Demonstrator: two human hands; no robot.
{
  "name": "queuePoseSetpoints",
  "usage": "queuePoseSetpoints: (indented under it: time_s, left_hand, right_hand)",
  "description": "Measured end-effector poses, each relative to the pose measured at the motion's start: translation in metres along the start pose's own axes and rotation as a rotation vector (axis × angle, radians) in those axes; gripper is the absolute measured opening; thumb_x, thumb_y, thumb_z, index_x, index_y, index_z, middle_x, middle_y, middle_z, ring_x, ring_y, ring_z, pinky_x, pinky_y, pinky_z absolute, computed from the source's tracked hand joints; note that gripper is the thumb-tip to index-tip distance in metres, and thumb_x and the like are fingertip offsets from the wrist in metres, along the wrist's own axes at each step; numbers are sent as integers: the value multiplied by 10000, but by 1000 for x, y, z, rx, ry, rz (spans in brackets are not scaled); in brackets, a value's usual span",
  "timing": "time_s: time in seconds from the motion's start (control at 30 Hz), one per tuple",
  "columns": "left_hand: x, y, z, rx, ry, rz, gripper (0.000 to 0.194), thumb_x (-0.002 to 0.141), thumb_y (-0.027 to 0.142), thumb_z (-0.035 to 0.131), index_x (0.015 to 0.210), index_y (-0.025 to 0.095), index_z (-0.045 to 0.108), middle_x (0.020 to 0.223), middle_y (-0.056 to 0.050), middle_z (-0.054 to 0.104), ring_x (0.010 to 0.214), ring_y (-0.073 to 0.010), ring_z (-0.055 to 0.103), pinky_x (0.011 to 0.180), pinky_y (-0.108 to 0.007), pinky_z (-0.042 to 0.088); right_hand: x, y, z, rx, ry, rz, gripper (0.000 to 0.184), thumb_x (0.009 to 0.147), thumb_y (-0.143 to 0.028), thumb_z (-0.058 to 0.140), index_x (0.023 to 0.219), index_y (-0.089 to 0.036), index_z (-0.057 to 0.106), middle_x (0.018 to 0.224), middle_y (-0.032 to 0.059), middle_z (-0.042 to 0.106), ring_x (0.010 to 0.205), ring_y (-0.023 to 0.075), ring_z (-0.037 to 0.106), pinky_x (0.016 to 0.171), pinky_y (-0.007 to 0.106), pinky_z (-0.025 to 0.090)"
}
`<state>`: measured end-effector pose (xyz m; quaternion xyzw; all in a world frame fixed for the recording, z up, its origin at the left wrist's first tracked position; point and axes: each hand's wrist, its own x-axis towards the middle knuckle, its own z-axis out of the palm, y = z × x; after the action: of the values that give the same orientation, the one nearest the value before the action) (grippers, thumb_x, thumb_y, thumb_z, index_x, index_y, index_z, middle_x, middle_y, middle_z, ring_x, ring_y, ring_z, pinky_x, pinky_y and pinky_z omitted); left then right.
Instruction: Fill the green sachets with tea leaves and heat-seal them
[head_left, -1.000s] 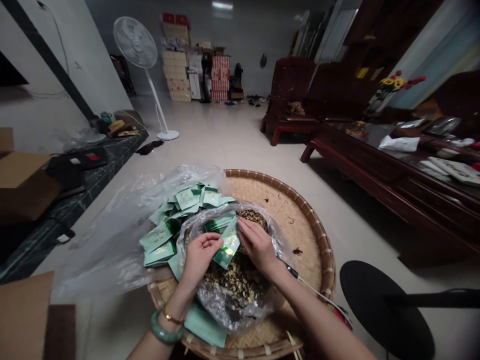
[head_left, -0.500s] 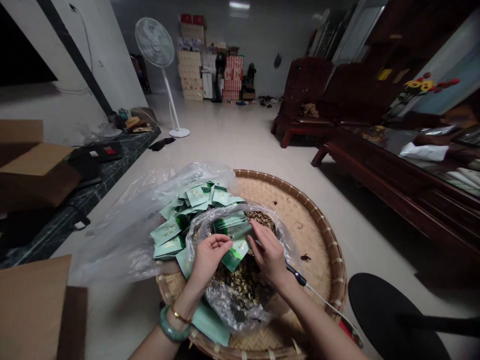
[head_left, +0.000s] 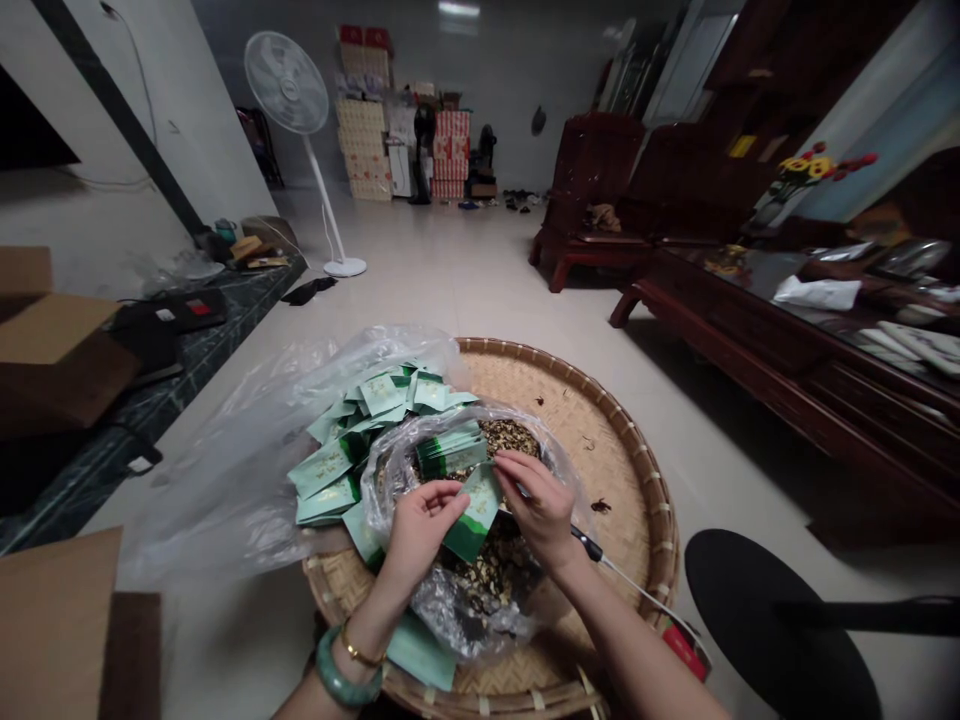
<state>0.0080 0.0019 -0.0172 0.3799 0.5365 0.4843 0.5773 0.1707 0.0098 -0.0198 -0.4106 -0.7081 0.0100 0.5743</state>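
Note:
A green sachet [head_left: 477, 512] is held slightly tilted above an open clear plastic bag [head_left: 442, 600] of dark and yellowish dried pieces [head_left: 491, 580]. My left hand [head_left: 421, 525], with a jade bangle at the wrist, pinches its left edge. At the upper right corner, my right hand [head_left: 536, 505] has thumb and fingers closed on the sachet. Under the right hand runs a black-handled tool [head_left: 586, 543] with a pale cord; whether the palm grips it is hidden. A neat stack of sachets [head_left: 451, 447] lies in the bag, just beyond my hands.
The bag sits in a round woven bamboo tray [head_left: 630, 470]. A heap of green sachets [head_left: 330, 465] lies at its left on clear plastic sheeting [head_left: 225, 480]. Cardboard boxes [head_left: 56, 620] stand left, a black round base [head_left: 772, 620] right, a white fan [head_left: 289, 85] farther off.
The right fingers have closed together at the sachet's upper corner, and the sachet is turned more upright. The whole view has shifted slightly, so everything sits farther left.

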Motion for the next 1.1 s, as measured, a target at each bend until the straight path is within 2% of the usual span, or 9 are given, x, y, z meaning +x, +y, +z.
queuePoseSetpoints:
  time_s: [0.17,0.37,0.53,0.67,0.73,0.8,0.93,1.0,1.1]
  left_hand:
    - [-3,1,4,-19,-5,-1,311,500,324,815,730,133,729,671,-39,722,598,-142,629,584,-223,499]
    - [-5,3,4,35,-19,31,280,547,319,785,751,136,730,707,-51,734,628,-162,651,609,-239,516]
    - [-7,4,1,255,11,199,167,630,297,713,734,171,746,737,-51,749,675,-193,674,645,-267,532]
    - [-4,2,-5,367,44,312,155,673,292,691,773,195,757,804,-48,759,759,-213,686,745,-309,538]
    - [-1,-1,-9,333,63,283,172,645,298,717,769,187,761,808,-54,762,764,-220,686,758,-324,545]
    - [2,-3,-11,222,56,187,234,611,330,748,779,168,764,815,-66,763,740,-222,688,718,-330,566]
    - [3,-4,-11,-6,-39,16,401,573,432,781,852,144,762,931,-84,757,761,-224,695,682,-340,593]
    - [1,-1,-10,16,-108,14,416,589,456,773,875,154,765,972,-90,751,833,-243,695,733,-351,587]
    - [-1,4,-10,145,-206,78,396,656,492,726,879,168,770,960,-91,754,941,-266,678,856,-365,540]
  right_hand:
    - [-3,2,-1,-7,-9,29,219,862,-141,596,1036,-203,714,1002,98,732,890,190,706,817,316,600]
    - [-1,1,-1,43,-66,156,155,879,-206,579,944,-207,719,962,88,717,879,193,686,799,342,582]
    - [6,-1,-5,-16,-95,172,70,805,-251,679,785,-186,693,806,69,624,770,194,605,656,325,529]
    - [6,-7,-12,61,-144,113,70,840,-179,626,787,-189,671,750,51,653,729,178,593,660,313,505]
    - [4,-10,-15,141,-185,198,77,856,-201,607,799,-192,659,740,42,668,704,169,607,655,301,507]
    - [2,-13,-18,197,-219,369,122,860,-269,598,784,-189,650,710,34,661,648,159,612,599,272,504]
    - [3,-18,-21,423,-418,600,240,842,-399,599,850,-174,680,767,37,697,688,165,644,632,260,527]
    - [4,-19,-23,556,-558,629,304,822,-455,616,923,-181,699,816,31,713,737,173,648,709,288,538]
    - [4,-17,-24,673,-706,675,394,827,-540,575,942,-190,714,777,12,710,695,165,630,690,295,543]
